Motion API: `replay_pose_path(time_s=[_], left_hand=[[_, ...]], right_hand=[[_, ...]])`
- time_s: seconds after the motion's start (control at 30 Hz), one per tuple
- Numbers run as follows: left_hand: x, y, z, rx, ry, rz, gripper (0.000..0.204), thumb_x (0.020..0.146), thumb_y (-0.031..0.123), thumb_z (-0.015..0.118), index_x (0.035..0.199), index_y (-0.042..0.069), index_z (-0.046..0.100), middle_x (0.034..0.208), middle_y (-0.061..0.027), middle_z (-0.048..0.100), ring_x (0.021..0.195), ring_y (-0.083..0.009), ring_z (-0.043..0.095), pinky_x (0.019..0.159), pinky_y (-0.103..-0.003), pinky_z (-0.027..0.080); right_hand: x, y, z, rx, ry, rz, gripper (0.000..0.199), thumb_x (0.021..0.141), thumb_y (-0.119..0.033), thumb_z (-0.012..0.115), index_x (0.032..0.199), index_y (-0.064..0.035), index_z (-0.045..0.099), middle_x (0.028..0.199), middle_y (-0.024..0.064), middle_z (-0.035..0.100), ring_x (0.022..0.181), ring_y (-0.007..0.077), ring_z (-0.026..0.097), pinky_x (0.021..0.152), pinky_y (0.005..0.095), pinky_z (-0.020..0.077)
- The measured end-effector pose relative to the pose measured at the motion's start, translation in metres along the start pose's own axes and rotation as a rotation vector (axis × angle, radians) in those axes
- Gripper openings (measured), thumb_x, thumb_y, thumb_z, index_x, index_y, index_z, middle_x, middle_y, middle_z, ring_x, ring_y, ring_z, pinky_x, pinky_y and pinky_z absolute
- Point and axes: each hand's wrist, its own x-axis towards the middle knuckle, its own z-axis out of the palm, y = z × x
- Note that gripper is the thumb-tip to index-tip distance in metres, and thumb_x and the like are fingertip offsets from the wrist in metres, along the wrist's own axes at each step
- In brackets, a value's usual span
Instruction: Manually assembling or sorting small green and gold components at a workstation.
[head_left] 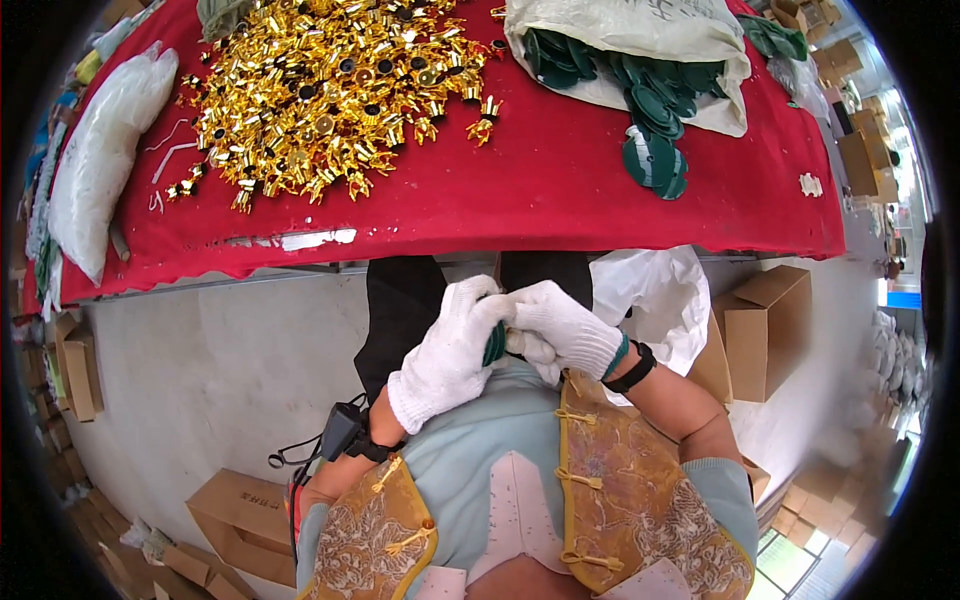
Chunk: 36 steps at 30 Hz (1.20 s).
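Observation:
Both my hands wear white knitted gloves and meet in front of my torso, just below the table edge. My left hand (447,345) is closed around a dark green disc (494,344), whose edge shows between the fingers; whether more than one disc is there is hidden. My right hand (568,328) has its fingers bent and pressed together against the left fingertips. What it pinches, if anything, is covered by the gloves. More green discs (655,160) spill out of a white woven sack (650,35) on the table's right.
A red cloth covers the table (430,220). Shiny gold pieces with black ends form a big heap (330,95) on it. A clear plastic bag (110,160) lies at far left. Below stand cardboard boxes (765,330), (240,525) and a white bag (665,310).

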Motion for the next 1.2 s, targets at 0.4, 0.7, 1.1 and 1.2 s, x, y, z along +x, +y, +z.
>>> replay_pose_path(time_s=[0.4, 0.7, 1.1, 1.2], left_hand=[[-0.016, -0.009, 0.015, -0.955, 0.153, -0.241, 0.092, 0.068, -0.009, 0.089, 0.141, 0.015, 0.038, 0.147, -0.0111, 0.048, 0.14, -0.0245, 0.048, 0.12, -0.042, 0.04], [-0.006, -0.002, 0.012, 0.05, 0.055, 0.044, 0.074, 0.067, -0.012, 0.081, 0.132, 0.007, 0.052, 0.13, -0.02, 0.051, 0.125, -0.0416, 0.055, 0.108, -0.045, 0.048], [-0.018, 0.004, 0.006, -1.198, 0.104, -0.534, 0.092, 0.073, -0.001, 0.092, 0.146, 0.014, 0.038, 0.145, -0.0086, 0.046, 0.139, -0.0215, 0.048, 0.116, -0.038, 0.045], [-0.022, -0.003, 0.016, -0.977, 0.115, -0.362, 0.089, 0.073, -0.002, 0.091, 0.145, 0.011, 0.04, 0.143, -0.0111, 0.049, 0.138, -0.0263, 0.051, 0.115, -0.041, 0.046]], right_hand=[[0.002, 0.035, 0.022, -0.943, 0.348, -0.923, 0.031, 0.094, -0.017, 0.075, 0.119, -0.0061, 0.061, 0.101, 0.0203, 0.065, 0.086, 0.0428, 0.071, 0.071, 0.0474, 0.0577], [0.001, 0.012, 0.006, 0.295, -0.068, 0.027, 0.034, 0.109, -0.03, 0.06, 0.09, -0.0018, 0.059, 0.062, 0.0035, 0.056, 0.041, 0.0159, 0.06, 0.038, 0.0326, 0.0461], [0.005, 0.043, 0.014, -1.129, 0.314, -0.974, 0.046, 0.087, -0.015, 0.08, 0.127, -0.008, 0.06, 0.106, 0.016, 0.064, 0.08, 0.0384, 0.069, 0.07, 0.0465, 0.0565], [0.007, 0.053, 0.02, -1.019, 0.329, -0.911, 0.032, 0.091, -0.013, 0.075, 0.119, -0.006, 0.061, 0.099, 0.0181, 0.064, 0.078, 0.0391, 0.069, 0.068, 0.0449, 0.0559]])
